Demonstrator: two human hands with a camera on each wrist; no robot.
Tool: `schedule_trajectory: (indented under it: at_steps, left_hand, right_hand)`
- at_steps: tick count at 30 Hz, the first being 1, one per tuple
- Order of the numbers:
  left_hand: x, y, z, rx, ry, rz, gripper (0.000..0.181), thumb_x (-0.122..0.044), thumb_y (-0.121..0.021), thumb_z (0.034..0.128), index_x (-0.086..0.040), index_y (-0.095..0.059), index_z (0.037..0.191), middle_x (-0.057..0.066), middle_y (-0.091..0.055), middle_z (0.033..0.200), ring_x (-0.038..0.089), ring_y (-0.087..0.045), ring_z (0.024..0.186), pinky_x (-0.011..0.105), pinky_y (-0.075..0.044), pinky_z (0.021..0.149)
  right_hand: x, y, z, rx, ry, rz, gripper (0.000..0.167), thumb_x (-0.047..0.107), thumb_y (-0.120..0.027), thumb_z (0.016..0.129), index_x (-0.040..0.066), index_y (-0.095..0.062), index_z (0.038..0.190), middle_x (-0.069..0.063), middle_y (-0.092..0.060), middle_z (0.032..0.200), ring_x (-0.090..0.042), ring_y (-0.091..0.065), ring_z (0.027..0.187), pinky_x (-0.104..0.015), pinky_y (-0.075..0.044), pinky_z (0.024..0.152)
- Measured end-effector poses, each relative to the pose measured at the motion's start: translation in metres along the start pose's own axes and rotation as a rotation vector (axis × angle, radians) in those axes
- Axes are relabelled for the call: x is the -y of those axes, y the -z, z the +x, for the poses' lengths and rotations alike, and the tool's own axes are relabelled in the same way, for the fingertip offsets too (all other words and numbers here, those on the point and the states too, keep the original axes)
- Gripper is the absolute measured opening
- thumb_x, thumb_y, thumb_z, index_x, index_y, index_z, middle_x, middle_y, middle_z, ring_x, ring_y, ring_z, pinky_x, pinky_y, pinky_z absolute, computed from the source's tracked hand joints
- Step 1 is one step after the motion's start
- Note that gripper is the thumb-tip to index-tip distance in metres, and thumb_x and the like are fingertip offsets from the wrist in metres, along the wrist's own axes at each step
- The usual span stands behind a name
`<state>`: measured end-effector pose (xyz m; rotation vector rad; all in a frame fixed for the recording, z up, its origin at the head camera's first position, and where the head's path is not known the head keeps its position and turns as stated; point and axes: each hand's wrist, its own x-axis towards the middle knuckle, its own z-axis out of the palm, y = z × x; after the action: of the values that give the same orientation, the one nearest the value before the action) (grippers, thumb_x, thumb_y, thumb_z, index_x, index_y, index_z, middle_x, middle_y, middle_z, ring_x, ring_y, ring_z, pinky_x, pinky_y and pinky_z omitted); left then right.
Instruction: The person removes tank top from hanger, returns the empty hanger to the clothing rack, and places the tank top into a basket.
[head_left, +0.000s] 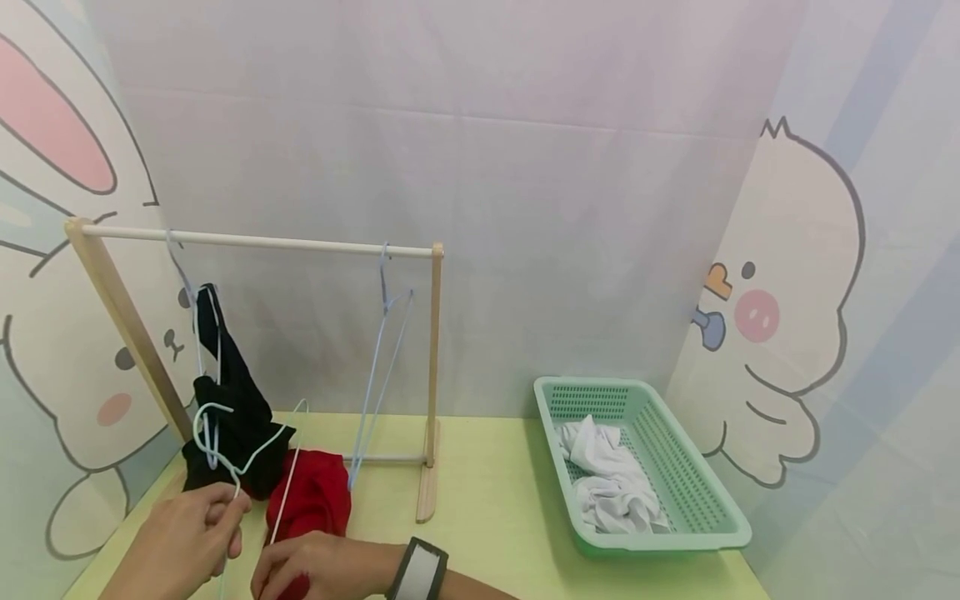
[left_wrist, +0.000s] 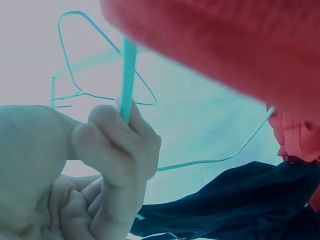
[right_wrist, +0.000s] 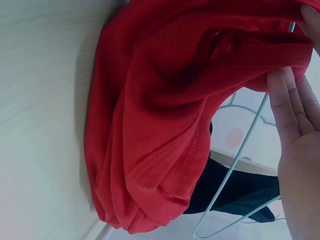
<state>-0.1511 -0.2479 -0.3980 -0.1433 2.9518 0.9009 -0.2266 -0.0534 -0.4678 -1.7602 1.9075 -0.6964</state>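
My left hand (head_left: 183,533) grips a pale wire hanger (left_wrist: 128,82) just below its hook, which points upward in the head view. Lower right, my right hand (head_left: 318,567) pinches the edge of a red garment (right_wrist: 155,120) between thumb and fingers. One side of the hanger passes behind the held edge of red cloth in the right wrist view. Much of the red garment bunches on the table beside the black garment (head_left: 236,417). That black one hangs from a blue hanger (head_left: 180,271) on the rack.
A wooden rack (head_left: 262,241) with a white rail stands at the left. Near its right post hangs a bare blue hanger (head_left: 371,375). A green basket (head_left: 697,467) on the yellow table (head_left: 495,492) holds white garments (head_left: 611,483).
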Motion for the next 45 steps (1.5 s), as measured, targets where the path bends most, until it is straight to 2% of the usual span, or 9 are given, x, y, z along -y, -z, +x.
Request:
schedule_trajectory:
  at_steps: [7,14,20,23,28,34,39,45]
  left_hand:
    - [-0.002,0.001,0.0,0.001,-0.002,-0.002,0.028,-0.025,-0.051,0.1139,-0.01,-0.063,0.093,-0.005,-0.06,0.067,0.016,-0.055,0.063,0.032,-0.039,0.061]
    - [-0.002,0.001,0.001,-0.006,0.001,0.002,0.028,-0.024,-0.05,0.1137,-0.012,-0.063,0.092,-0.005,-0.06,0.066,0.016,-0.055,0.062,0.032,-0.038,0.062]
    - [-0.002,0.0,0.002,-0.005,-0.003,-0.001,0.028,-0.023,-0.051,0.1137,-0.013,-0.062,0.09,-0.005,-0.06,0.067,0.016,-0.054,0.063,0.031,-0.039,0.061]
    - [-0.003,0.001,0.002,-0.003,-0.001,0.0,0.027,-0.023,-0.051,0.1137,-0.012,-0.062,0.091,-0.005,-0.061,0.068,0.016,-0.054,0.064,0.031,-0.039,0.061]
    - [-0.003,0.001,0.002,-0.015,-0.012,0.01,0.027,-0.022,-0.051,0.1138,-0.009,-0.064,0.094,-0.004,-0.061,0.069,0.016,-0.055,0.064,0.032,-0.04,0.061]
    - [-0.004,0.0,0.004,-0.05,-0.025,0.03,0.028,-0.021,-0.051,0.1129,-0.012,-0.063,0.09,-0.006,-0.061,0.068,0.015,-0.055,0.063,0.032,-0.039,0.061]
    - [-0.007,-0.001,0.005,-0.075,-0.028,0.025,0.025,-0.02,-0.052,0.1124,-0.005,-0.067,0.099,-0.005,-0.06,0.069,0.015,-0.055,0.063,0.032,-0.041,0.059]
    - [-0.012,0.0,0.009,-0.096,-0.047,0.036,0.026,-0.018,-0.053,0.1113,0.004,-0.067,0.113,-0.005,-0.059,0.066,0.015,-0.056,0.061,0.035,-0.042,0.062]
  right_hand:
    - [0.005,-0.002,-0.001,0.04,-0.006,-0.066,0.026,0.003,-0.068,0.104,0.001,-0.077,0.128,-0.005,-0.064,0.134,0.008,-0.051,0.113,-0.004,-0.038,0.1]
    - [0.007,-0.006,-0.001,0.065,0.01,-0.064,0.022,0.005,-0.064,0.106,0.001,-0.078,0.123,-0.005,-0.062,0.133,0.01,-0.049,0.108,-0.003,-0.042,0.095]
    - [0.008,-0.009,-0.001,0.077,0.01,-0.147,0.02,0.01,-0.063,0.108,0.007,-0.079,0.121,-0.001,-0.061,0.131,0.012,-0.047,0.106,-0.002,-0.042,0.091]
    - [0.01,-0.011,-0.001,0.08,-0.015,-0.167,0.023,0.012,-0.064,0.108,0.009,-0.074,0.129,0.001,-0.061,0.128,0.012,-0.05,0.104,-0.002,-0.042,0.088]
    - [0.014,-0.016,-0.003,0.104,-0.062,-0.206,0.038,0.017,-0.069,0.106,0.012,-0.067,0.143,0.007,-0.066,0.124,0.013,-0.054,0.1,-0.001,-0.04,0.09]
    - [0.017,-0.018,-0.008,0.108,-0.059,-0.21,0.04,0.015,-0.066,0.107,0.01,-0.064,0.147,0.008,-0.068,0.123,0.015,-0.052,0.101,0.0,-0.039,0.093]
    - [0.017,-0.022,-0.013,0.11,-0.015,-0.257,0.045,0.018,-0.071,0.105,0.013,-0.063,0.149,0.011,-0.067,0.127,0.016,-0.052,0.106,0.0,-0.037,0.096]
    - [0.014,-0.025,-0.014,0.107,-0.017,-0.255,0.044,0.016,-0.073,0.103,0.013,-0.065,0.146,0.011,-0.068,0.122,0.016,-0.053,0.105,0.0,-0.038,0.095]
